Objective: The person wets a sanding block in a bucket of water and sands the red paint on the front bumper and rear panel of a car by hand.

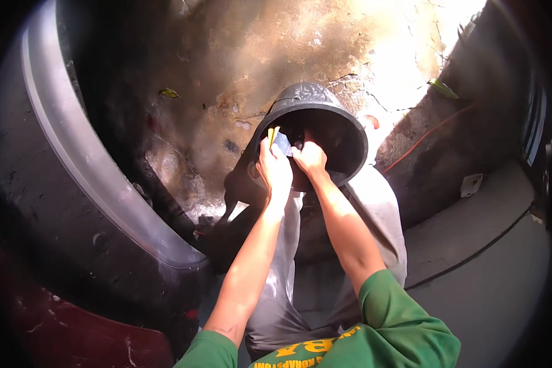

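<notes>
Head view: a yellow-blue cloth [277, 140] is gripped by the left hand [275, 168] and the right hand [310, 159] at the black bucket [343, 132] mouth; nothing is lifted out yet.

1 head-worn fisheye view, looking steeply down, close over both forearms

The black bucket [325, 116] looks like matt plastic; the floor [239, 67] is rough, cracked, stained concrete; green sleeves [405, 325] are cloth.
</notes>
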`<action>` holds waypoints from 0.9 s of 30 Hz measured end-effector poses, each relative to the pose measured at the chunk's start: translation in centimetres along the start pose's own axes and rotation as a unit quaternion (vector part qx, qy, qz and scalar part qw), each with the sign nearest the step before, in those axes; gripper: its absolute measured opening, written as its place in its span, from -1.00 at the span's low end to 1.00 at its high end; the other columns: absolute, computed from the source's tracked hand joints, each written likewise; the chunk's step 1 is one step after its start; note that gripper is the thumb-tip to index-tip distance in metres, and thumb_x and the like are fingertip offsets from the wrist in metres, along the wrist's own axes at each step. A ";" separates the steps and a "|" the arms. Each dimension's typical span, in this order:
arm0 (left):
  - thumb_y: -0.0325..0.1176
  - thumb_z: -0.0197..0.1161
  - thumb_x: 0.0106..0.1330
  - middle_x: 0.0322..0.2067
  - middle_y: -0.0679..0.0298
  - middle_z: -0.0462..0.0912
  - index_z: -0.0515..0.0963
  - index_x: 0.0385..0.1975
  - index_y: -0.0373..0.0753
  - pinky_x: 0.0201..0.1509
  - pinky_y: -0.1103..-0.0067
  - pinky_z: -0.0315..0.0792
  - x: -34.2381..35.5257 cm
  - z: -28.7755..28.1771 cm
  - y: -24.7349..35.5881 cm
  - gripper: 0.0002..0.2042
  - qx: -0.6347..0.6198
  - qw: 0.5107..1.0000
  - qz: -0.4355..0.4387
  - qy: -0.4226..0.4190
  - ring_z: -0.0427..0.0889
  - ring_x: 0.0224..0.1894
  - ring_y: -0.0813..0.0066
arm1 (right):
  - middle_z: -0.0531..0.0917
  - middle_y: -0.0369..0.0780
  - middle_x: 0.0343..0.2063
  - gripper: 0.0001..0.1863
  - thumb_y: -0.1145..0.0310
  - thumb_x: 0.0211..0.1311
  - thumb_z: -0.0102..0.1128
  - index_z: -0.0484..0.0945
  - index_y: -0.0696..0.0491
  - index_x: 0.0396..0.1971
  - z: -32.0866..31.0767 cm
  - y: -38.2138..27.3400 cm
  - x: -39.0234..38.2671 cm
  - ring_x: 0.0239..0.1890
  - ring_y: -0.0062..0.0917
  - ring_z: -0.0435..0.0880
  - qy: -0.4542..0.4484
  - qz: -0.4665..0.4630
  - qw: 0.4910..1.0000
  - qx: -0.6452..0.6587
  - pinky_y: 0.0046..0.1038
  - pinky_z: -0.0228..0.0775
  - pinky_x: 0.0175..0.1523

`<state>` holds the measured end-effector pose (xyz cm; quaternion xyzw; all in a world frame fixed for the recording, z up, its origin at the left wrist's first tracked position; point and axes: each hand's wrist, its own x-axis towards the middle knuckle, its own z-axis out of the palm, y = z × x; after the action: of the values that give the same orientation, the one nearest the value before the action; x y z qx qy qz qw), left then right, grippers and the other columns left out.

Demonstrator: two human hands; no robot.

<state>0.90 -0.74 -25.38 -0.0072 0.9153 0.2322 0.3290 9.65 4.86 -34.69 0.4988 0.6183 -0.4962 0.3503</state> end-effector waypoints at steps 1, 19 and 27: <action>-0.37 0.02 0.47 -0.09 -0.19 0.64 0.44 0.12 -0.35 -0.08 0.21 0.53 0.3 -0.3 0.1 -0.69 -0.004 1.000 0.002 0.004 0.66 -0.08 -0.13 | 0.64 0.22 -0.05 0.01 0.02 -0.02 0.44 0.19 0.07 0.44 0.3 -0.1 -1.8 0.12 -0.02 0.62 0.063 0.001 0.996 0.070 -0.22 0.50 0.15; -0.35 0.13 0.16 -0.44 -0.29 0.62 0.60 -0.50 -0.46 -0.18 0.18 0.54 7.5 5.3 -6.1 -0.75 0.168 0.953 0.041 -0.248 0.70 -0.33 -0.12 | 0.68 0.02 0.00 -0.42 -0.05 0.31 0.12 0.56 0.01 0.19 1.2 3.2 2.9 0.09 -0.10 0.66 -0.163 0.032 0.977 -0.133 -0.19 0.50 0.15; 0.05 0.16 0.32 -0.52 -0.04 0.64 0.62 -0.49 -0.40 -0.22 0.23 0.47 7.8 7.5 -8.0 -0.49 0.069 0.961 0.055 -0.262 0.63 -0.40 0.14 | 0.69 -0.05 -0.02 -0.43 0.37 0.31 -0.10 0.33 0.00 0.36 -7.2 7.3 2.9 -0.23 -0.25 0.79 -0.097 0.008 0.995 -0.021 -0.30 0.64 -0.14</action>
<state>0.62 -3.58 -38.49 0.1274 0.8095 0.1803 0.5440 16.43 12.63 -37.47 0.4462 0.5877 -0.5260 0.4229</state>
